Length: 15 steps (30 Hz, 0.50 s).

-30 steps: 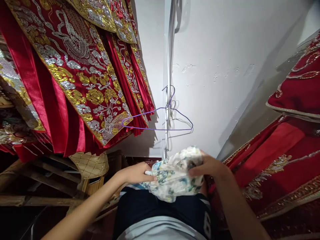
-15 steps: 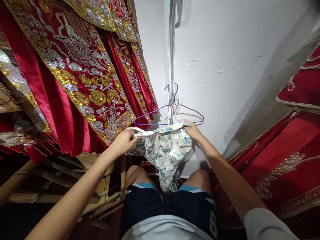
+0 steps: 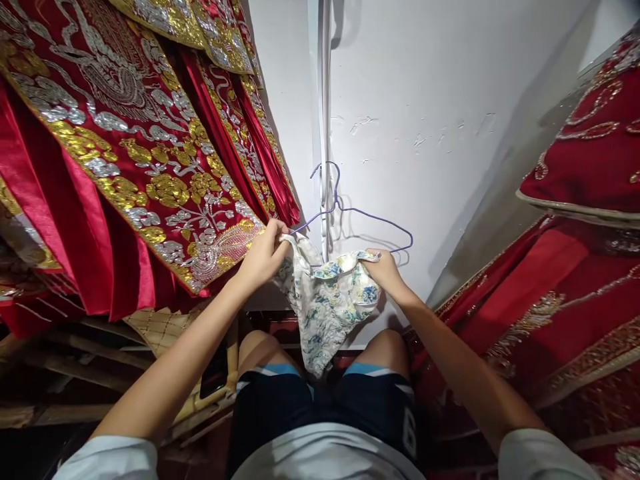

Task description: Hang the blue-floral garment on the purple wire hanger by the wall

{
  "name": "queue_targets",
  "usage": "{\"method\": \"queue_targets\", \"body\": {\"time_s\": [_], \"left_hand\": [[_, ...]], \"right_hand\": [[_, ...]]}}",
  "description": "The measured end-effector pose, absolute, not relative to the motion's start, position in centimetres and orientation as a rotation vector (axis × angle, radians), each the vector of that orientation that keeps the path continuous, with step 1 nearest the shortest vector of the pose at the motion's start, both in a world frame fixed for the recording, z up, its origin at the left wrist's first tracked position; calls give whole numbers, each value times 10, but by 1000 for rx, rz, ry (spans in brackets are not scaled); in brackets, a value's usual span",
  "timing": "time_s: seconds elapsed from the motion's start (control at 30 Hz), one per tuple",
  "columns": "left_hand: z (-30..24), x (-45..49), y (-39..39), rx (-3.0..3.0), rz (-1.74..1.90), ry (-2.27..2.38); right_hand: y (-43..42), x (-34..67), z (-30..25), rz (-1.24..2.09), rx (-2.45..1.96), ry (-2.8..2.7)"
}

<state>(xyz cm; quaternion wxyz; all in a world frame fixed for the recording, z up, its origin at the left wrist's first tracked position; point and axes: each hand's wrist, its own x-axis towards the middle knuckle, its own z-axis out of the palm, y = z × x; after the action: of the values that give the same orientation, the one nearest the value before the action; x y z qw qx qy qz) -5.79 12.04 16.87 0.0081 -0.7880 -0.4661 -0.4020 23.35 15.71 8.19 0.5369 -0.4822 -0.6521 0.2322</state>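
Note:
A white floral garment (image 3: pixel 330 303) with blue and green flowers hangs between my hands, its lower end narrowing above my lap; its exact kind is unclear. My left hand (image 3: pixel 267 250) grips the band at the upper left corner, right by the left end of a purple hanger (image 3: pixel 377 217). That end is hidden behind the fingers and cloth. On the other side, my right hand (image 3: pixel 384 270) pinches the upper right corner, just below the hanger's bare right end. The hanger's hook goes around a thin white vertical pole (image 3: pixel 324 120).
Red embroidered hangings (image 3: pixel 165 167) with gold and silver sequins fill the left side. Red beaded cloth (image 3: pixel 565 280) stands at the right. Behind the hanger is a white wall (image 3: pixel 420 87). A bamboo frame (image 3: pixel 65 413) lies low on the left.
My left hand has raised the garment's left corner to the hanger's left end, covering it. The garment's top edge now sags in the middle. My right hand keeps its hold.

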Motion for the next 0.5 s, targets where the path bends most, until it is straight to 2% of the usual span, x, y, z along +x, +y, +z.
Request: {"method": "queue_targets", "body": {"time_s": [0.07,0.33,0.5], "left_hand": [[172,-50,123,-2435,-1368,-1432],[168,-61,130,-2465,-1284,-1369],[184,-66,133,-2617,-1357,-1512]], "right_hand": [[150,231,81,551,-1130,-1550],[138,276,94,205,-1089,-1194],[142,309,115,291,-1163,-1400]]}}
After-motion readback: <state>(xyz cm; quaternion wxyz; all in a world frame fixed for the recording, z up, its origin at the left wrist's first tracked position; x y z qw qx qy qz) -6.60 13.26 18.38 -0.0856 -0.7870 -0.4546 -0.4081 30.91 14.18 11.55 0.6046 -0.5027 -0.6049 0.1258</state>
